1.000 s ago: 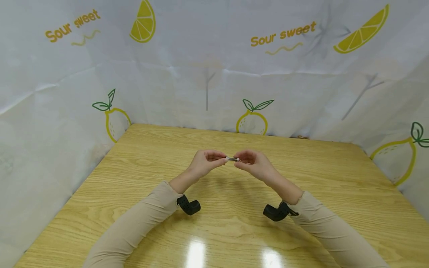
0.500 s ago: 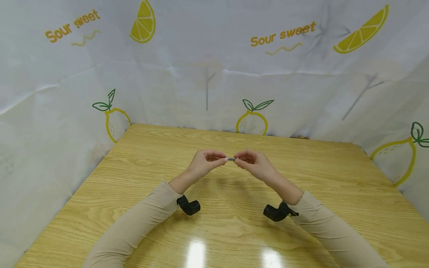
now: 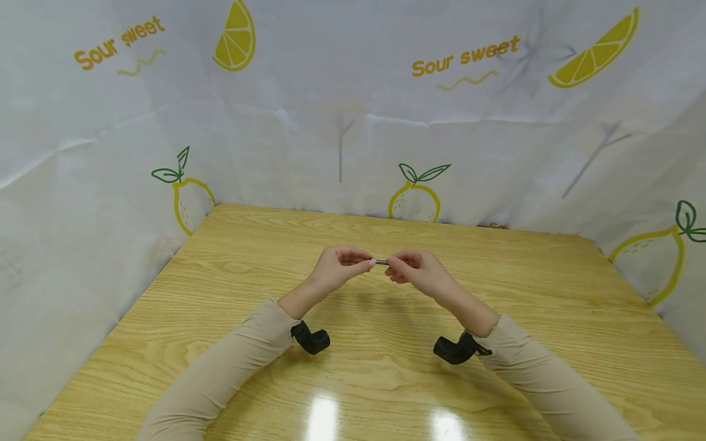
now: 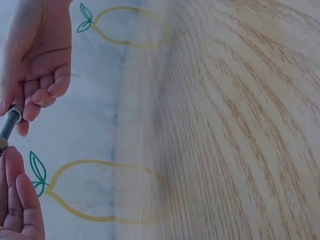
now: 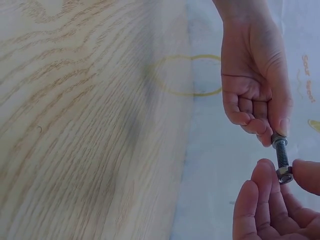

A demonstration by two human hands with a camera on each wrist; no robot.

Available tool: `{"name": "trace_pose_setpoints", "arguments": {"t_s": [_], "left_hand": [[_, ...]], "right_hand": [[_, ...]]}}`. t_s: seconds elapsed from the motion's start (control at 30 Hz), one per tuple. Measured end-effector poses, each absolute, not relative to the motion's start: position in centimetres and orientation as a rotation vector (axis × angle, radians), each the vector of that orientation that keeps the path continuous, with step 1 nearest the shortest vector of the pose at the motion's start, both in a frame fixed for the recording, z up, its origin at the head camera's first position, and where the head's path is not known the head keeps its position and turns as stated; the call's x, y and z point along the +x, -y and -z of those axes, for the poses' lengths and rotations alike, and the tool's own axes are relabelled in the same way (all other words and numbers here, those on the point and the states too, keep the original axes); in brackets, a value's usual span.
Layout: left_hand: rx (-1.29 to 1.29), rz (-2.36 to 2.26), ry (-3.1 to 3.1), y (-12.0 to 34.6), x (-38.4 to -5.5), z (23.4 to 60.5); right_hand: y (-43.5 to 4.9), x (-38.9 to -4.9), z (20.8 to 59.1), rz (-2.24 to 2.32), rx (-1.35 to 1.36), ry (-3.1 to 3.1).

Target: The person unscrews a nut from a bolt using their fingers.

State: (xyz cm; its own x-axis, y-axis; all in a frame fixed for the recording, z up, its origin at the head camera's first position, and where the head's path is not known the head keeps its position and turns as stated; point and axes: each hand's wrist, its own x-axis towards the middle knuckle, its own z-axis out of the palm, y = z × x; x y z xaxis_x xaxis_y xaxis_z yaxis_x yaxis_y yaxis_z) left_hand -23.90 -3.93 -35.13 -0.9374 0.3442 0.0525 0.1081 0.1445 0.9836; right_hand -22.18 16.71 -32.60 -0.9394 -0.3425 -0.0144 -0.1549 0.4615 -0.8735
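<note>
Steel bolt (image 3: 381,262) is just R of & below ctr. in the head view, held up off the tabletop (image 3: 265,257). Long axis runs approx. horiz. across the frame, L hand (image 3: 336,269) on one end, R hand (image 3: 422,269) on the other. Neither's nearer; both touch it.

R hand pinches the hex nut (image 5: 284,175) on its end, thumb vs. fingertips. L hand pinches the opp. end, prob. the head, mostly covered. Bare thread shows betw.

In R wrist view, bolt's at lower right, near vert., nut end down; in L wrist view it's at the left edge, tilted, nut end up.

Lemon-print cloth (image 3: 298,144) fills the upper frame.
</note>
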Motion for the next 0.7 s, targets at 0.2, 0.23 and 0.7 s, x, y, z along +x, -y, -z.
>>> {"name": "trace_pose_setpoints", "arguments": {"t_s": [0.2,0.23,0.7], "left_hand": [[0.444,-1.903,-2.218,3.90,-24.00,35.32],[0.440,-1.905,-2.213,3.91,-24.00,35.31],[0.425,-1.879,-2.246,3.89,-24.15,35.34]], "right_hand": [[-16.80,-22.05,32.74,1.475,-0.476,-2.583],[-16.81,-22.03,32.75,1.484,-0.482,-2.586],[-16.79,-22.24,32.67,1.509,-0.425,-2.469]]}}
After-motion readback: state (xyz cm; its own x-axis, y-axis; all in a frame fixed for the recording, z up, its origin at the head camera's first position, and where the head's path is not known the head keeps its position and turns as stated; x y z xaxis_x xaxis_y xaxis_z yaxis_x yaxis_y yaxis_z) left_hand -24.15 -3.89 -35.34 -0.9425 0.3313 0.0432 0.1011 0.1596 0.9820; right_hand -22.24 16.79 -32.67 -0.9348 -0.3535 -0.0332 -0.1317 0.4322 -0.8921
